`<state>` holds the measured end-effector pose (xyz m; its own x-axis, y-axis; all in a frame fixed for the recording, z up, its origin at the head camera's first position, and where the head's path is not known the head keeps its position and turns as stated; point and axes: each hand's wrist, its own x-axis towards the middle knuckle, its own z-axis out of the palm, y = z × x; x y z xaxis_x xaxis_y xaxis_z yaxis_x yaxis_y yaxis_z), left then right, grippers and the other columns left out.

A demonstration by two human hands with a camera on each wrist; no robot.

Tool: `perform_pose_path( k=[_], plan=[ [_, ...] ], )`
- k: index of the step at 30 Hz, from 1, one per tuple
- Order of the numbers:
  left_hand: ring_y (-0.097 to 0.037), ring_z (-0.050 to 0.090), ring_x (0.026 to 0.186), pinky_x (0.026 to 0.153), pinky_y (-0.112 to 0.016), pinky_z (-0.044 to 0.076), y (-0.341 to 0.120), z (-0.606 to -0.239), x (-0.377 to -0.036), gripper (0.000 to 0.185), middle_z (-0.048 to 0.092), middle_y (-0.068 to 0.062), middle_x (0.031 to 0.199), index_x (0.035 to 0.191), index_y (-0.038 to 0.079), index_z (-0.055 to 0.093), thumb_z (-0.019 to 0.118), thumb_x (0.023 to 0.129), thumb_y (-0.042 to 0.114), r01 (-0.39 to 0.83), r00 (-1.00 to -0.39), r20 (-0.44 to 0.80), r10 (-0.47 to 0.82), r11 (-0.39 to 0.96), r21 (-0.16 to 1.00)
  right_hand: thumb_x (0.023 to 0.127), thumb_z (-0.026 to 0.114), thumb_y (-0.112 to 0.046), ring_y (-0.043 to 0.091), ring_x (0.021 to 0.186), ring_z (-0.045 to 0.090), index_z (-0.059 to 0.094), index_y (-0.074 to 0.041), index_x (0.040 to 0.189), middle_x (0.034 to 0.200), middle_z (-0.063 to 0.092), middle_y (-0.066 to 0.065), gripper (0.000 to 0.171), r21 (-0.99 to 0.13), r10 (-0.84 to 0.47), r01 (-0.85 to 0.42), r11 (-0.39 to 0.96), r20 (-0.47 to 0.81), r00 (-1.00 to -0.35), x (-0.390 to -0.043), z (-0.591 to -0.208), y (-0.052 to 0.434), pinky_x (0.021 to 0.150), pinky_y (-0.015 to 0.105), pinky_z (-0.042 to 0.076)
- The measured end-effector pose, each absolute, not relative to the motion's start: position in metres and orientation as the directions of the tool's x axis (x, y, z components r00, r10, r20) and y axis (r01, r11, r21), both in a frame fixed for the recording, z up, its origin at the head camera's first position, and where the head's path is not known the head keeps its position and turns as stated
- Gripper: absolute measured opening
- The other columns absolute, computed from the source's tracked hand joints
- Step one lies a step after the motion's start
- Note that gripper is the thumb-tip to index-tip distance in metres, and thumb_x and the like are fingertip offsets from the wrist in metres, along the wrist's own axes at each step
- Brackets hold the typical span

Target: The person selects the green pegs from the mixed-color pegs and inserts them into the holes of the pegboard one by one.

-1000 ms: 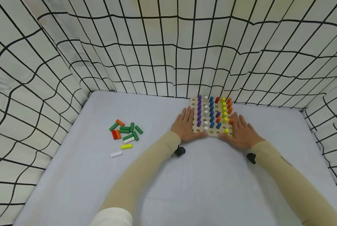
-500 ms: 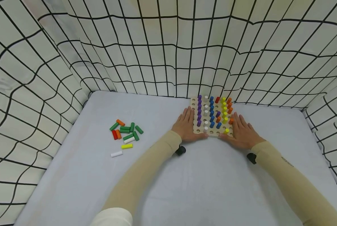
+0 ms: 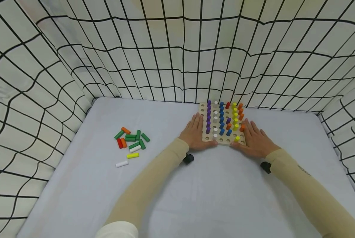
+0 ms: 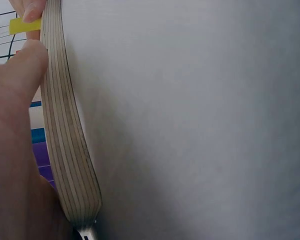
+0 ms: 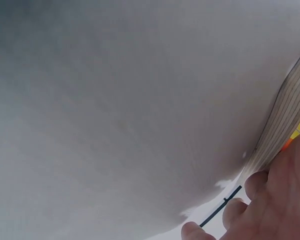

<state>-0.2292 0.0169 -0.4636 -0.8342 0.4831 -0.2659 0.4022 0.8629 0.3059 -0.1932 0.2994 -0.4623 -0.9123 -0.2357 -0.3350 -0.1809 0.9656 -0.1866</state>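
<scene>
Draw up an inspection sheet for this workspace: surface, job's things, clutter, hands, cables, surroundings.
Surface: flat, white-covered table.
Job's things: square, light wooden pegboard with purple, white, blue, red, yellow and orange cylindrical standing pegs; some holes bare.
Clutter: green, orange, red, white and yellow cylindrical loose pegs lie scattered left of the pegboard.
Hands: left hand rests against the pegboard's left side, right hand against its right, fingers straight, both thumbs at the near edge.
Cables: nothing seen.
Surroundings: black-corded netting before a pale backing, at back and both sides.
</scene>
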Motion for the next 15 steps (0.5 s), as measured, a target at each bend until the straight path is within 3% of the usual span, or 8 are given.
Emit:
perform_pose_path(
  k=[15],
  plan=[
    [-0.030,-0.009,0.165,0.137,-0.040,0.006,0.005,-0.465,-0.213,0.127,-0.014,-0.016,0.175,0.165,0.003,-0.008,0.049,0.086,0.085,0.385,-0.845,-0.261,0.466,0.870,0.307,0.097,0.044,-0.075,0.050,0.160,0.003,-0.001,0.001,0.165,0.174,-0.001,0.024,0.111,-0.190,-0.239,-0.185,0.964,-0.320,-0.917,-0.175,-0.456,0.283,0.127,0.073,0.012]
  ],
)
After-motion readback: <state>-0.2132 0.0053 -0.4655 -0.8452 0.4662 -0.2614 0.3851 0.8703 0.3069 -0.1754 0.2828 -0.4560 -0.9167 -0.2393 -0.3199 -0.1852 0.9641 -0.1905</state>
